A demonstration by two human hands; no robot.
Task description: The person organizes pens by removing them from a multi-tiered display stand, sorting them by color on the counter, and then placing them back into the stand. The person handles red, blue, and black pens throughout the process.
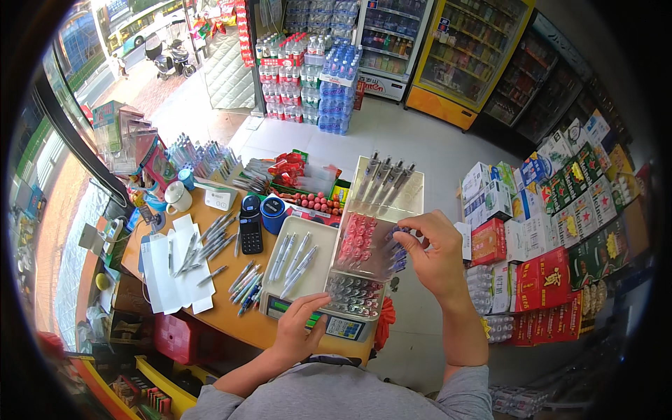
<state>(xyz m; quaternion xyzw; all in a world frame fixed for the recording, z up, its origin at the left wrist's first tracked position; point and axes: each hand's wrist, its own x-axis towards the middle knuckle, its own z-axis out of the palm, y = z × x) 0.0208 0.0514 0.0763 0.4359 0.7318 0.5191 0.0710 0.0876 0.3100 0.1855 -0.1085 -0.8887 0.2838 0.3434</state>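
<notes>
My right hand [438, 257] pinches the end of a blue-topped pen at the right side of a clear plastic pen display stand [362, 218]. Other blue-topped pens [397, 262] stand below its fingers, partly covered by them. Red-topped pens [357, 239] fill the compartment to the left, and several dark pens [386, 181] stand upright in the back tier. Clear-topped pens [354, 295] crowd the front tier. Beside that tier, my left hand [304, 323] hovers over the scale's front panel, fingers apart and nothing in them. Several white pens [294, 257] lie on the tray of the weighing scale [317, 268].
On the wooden counter [247, 310] lie loose pens [218, 236], white paper sheets [170, 273], a card terminal [251, 231] and a blue jar [272, 214]. Sausages and packaged snacks [294, 170] sit behind the scale. Stacked drink boxes [541, 236] stand at the right.
</notes>
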